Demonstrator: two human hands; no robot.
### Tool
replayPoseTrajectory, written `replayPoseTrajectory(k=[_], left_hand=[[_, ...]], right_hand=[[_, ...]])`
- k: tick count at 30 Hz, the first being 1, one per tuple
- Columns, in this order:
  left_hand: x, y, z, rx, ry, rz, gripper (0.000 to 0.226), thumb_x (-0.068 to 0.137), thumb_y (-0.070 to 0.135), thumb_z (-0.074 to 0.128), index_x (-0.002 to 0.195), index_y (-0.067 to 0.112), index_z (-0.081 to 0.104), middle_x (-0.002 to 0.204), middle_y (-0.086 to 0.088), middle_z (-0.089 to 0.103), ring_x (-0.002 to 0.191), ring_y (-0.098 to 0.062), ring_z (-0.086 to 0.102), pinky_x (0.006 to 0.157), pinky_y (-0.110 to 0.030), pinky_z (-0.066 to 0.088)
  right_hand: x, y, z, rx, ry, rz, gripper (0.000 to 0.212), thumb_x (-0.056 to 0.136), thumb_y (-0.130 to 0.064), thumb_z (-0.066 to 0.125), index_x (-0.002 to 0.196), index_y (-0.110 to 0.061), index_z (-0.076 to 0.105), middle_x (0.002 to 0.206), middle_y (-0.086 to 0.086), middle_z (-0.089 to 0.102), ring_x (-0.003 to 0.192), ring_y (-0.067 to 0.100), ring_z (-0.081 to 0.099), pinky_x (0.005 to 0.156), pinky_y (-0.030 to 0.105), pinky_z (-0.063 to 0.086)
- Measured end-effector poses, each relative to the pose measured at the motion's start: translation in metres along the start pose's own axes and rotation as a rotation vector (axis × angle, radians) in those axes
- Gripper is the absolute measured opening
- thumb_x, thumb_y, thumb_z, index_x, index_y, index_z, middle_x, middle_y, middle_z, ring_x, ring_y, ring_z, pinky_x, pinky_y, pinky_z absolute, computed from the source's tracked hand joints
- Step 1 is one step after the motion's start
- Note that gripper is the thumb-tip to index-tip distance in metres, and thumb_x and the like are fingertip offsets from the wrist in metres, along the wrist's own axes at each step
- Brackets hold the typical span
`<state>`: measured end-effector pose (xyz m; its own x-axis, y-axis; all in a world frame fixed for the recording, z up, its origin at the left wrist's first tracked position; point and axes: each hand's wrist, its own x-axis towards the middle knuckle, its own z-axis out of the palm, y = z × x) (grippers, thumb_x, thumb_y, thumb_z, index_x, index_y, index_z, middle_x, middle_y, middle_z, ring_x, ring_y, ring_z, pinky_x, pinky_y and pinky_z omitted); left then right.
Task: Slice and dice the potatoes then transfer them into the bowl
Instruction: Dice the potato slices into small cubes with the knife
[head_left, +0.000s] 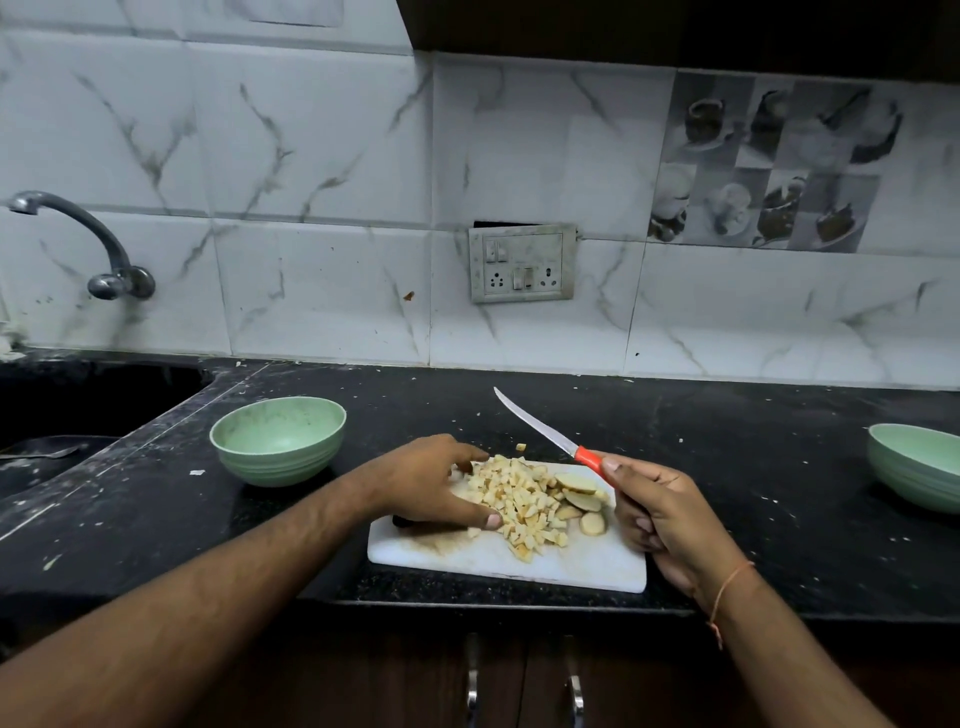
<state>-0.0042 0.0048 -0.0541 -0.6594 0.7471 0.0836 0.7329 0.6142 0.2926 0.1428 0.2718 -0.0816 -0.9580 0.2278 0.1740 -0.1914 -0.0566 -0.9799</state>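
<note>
Left hand (436, 486) lies flat-fingered against the diced potato pile (519, 506) on the white board (519, 561), apparently corralling it toward the empty green bowl (279, 447) to its left; beside the remaining slices (579, 493), right hand (660, 512) grips the knife (550, 434), blade raised clear
</note>
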Motion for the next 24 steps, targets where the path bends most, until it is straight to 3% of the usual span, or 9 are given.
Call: replayPoseTrajectory(k=[2, 6, 11, 15, 19, 24], left_hand=[[0.004, 0.002, 0.002, -0.001, 0.001, 0.012, 0.095, 0.077, 0.073, 0.079, 0.155, 0.027, 0.051, 0.141, 0.007, 0.062, 0.108, -0.003, 0.058, 0.092, -0.021, 0.046], [0.008, 0.001, 0.005, 0.007, 0.035, 0.003, 0.086, 0.079, 0.076, 0.076, 0.149, 0.029, 0.057, 0.136, 0.01, 0.068, 0.11, -0.004, 0.064, 0.096, -0.026, 0.054], [0.009, 0.004, 0.002, -0.009, 0.116, 0.045, 0.055, 0.086, 0.058, 0.08, 0.133, 0.031, 0.069, 0.123, 0.015, 0.071, 0.099, -0.001, 0.066, 0.084, -0.021, 0.053], [0.015, 0.01, -0.01, -0.161, 0.177, 0.098, 0.023, 0.091, 0.043, 0.082, 0.112, 0.034, 0.079, 0.096, 0.02, 0.077, 0.085, 0.006, 0.069, 0.076, -0.017, 0.053], [0.019, 0.017, -0.027, -0.31, 0.112, 0.101, 0.024, 0.1, 0.031, 0.074, 0.123, 0.035, 0.078, 0.092, 0.021, 0.079, 0.079, 0.006, 0.073, 0.079, -0.017, 0.057], [0.025, 0.018, -0.034, -0.482, 0.056, 0.071, 0.028, 0.109, 0.019, 0.058, 0.129, 0.026, 0.076, 0.111, 0.009, 0.081, 0.102, -0.007, 0.076, 0.085, -0.025, 0.059]], right_hand=[[0.001, 0.0, -0.001, 0.005, 0.001, -0.001, 0.026, 0.098, -0.023, 0.064, 0.118, -0.014, 0.078, 0.052, 0.002, 0.022, 0.046, 0.013, 0.014, 0.05, 0.03, 0.009], [0.003, 0.0, -0.001, 0.032, 0.008, 0.004, 0.026, 0.098, -0.022, 0.063, 0.117, -0.013, 0.078, 0.052, 0.002, 0.022, 0.045, 0.013, 0.015, 0.051, 0.03, 0.009], [0.004, 0.002, -0.003, 0.053, 0.014, 0.012, 0.025, 0.098, -0.022, 0.063, 0.116, -0.012, 0.078, 0.05, 0.002, 0.023, 0.044, 0.013, 0.016, 0.05, 0.03, 0.009], [0.006, 0.003, -0.003, 0.075, 0.023, 0.02, 0.026, 0.098, -0.022, 0.063, 0.116, -0.012, 0.078, 0.05, 0.001, 0.021, 0.045, 0.013, 0.015, 0.051, 0.03, 0.008], [0.007, 0.004, -0.004, 0.09, 0.026, 0.031, 0.026, 0.098, -0.022, 0.062, 0.116, -0.012, 0.078, 0.051, 0.001, 0.021, 0.045, 0.013, 0.015, 0.052, 0.03, 0.008], [0.009, 0.004, -0.006, 0.115, 0.031, 0.045, 0.027, 0.096, -0.023, 0.065, 0.115, -0.01, 0.078, 0.049, 0.001, 0.022, 0.044, 0.011, 0.017, 0.051, 0.029, 0.009]])
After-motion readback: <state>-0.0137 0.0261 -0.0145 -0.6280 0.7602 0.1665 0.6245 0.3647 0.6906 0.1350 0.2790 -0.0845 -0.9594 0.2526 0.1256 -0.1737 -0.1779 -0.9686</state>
